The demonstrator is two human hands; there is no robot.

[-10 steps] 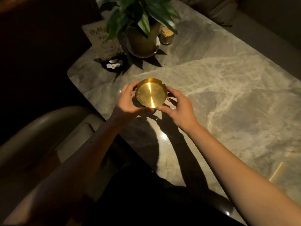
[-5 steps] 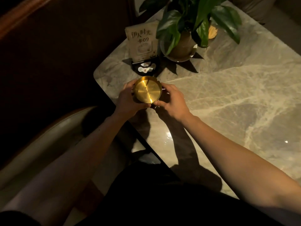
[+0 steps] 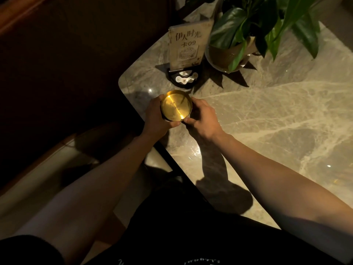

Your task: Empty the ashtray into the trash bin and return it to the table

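While both forearms reach forward from the bottom of the view, the two hands meet around the ashtray (image 3: 176, 105), a round, shallow brass dish with a bright streak of light across its bare floor. It sits near the corner of the marble table (image 3: 267, 119), close to the dark edge that runs diagonally toward the person; whether its base is touching the stone or held just above it is hard to tell in this dim light.

The left hand (image 3: 155, 119) cups the dish from the left, its back turned up, the thumb lying along the near rim and the other fingers curled round the far side, mostly hidden behind the wall. The right hand (image 3: 202, 119) mirrors it from the right: the wrist is bent slightly inward, the knuckles up, the thumb tip pressed to the near rim almost against the left thumb, the fingers wrapped toward the far wall. Both hands are thus closed on the ashtray.

Beyond the dish, and apart from it, a sign (image 3: 188, 47) printed with characters and "09" stands upright in a dark round base (image 3: 184, 79). Just right of the sign is a potted plant (image 3: 254, 29), its green leaves hanging over the stone. A pale curved seat (image 3: 38, 180) lies under the left forearm.
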